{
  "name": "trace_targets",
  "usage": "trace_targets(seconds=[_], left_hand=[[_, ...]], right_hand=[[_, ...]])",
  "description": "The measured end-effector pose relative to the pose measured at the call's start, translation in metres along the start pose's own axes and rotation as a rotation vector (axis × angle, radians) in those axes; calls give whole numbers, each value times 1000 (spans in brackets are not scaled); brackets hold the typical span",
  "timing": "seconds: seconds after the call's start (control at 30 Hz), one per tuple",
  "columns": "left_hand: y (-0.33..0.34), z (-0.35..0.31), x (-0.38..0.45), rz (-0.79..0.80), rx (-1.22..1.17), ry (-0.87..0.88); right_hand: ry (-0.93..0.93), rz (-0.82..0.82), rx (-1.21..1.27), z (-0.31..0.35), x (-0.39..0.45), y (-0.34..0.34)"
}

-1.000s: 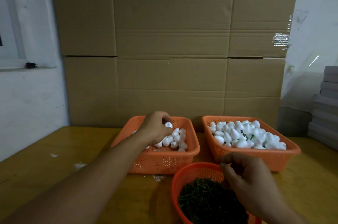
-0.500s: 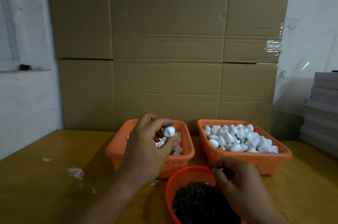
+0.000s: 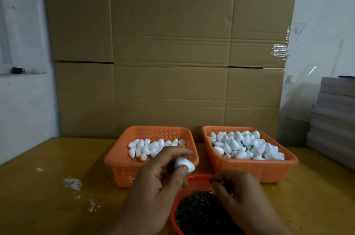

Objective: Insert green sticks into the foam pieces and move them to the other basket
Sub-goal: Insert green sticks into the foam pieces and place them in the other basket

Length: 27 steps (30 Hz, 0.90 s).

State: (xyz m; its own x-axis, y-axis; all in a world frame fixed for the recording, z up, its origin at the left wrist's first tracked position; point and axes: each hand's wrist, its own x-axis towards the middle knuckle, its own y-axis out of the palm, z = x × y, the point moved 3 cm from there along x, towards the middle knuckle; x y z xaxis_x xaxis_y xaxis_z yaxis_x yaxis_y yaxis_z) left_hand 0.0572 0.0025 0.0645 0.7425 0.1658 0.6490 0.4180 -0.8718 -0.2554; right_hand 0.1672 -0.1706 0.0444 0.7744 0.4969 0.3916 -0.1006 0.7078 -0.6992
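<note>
My left hand [image 3: 159,183] pinches one white foam piece [image 3: 185,164] between thumb and fingers, held in front of the left orange basket [image 3: 123,159], which contains several plain foam pieces. The right orange basket [image 3: 249,167] is piled with foam pieces, a few showing green sticks. A round orange basket [image 3: 199,181] of green sticks [image 3: 197,209] sits nearest me. My right hand [image 3: 240,194] hovers over it with fingertips pinched together; a thin dark stick seems to be between them, but it is too small to be sure.
Everything stands on a yellow wooden table [image 3: 48,196] with white foam crumbs [image 3: 73,183] on its left part. A wall of cardboard boxes [image 3: 169,52] rises behind the baskets. A stack of grey boards [image 3: 334,119] stands at the right edge.
My left hand has lifted a foam piece out of the left basket and brought it back toward me, near the right hand. The right hand stayed over the stick basket.
</note>
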Motion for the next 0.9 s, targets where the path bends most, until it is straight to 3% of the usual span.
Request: trace_targets(seconds=[0.1, 0.27, 0.47, 0.67, 0.9], left_hand=[[2, 2, -2, 74, 47, -57], [7, 5, -4, 217, -166, -287], [8, 5, -8, 373, -220, -326], [14, 3, -7, 291, -315, -333], [13, 8, -6, 128, -291, -373]], right_hand=[[-68, 63, -59, 4, -1, 3], [-147, 218, -173, 10, -4, 9], [-156, 352, -279, 15, -3, 13], [-124, 538, -467, 18, -5, 26], [-72, 499, -508, 17, 2, 41]])
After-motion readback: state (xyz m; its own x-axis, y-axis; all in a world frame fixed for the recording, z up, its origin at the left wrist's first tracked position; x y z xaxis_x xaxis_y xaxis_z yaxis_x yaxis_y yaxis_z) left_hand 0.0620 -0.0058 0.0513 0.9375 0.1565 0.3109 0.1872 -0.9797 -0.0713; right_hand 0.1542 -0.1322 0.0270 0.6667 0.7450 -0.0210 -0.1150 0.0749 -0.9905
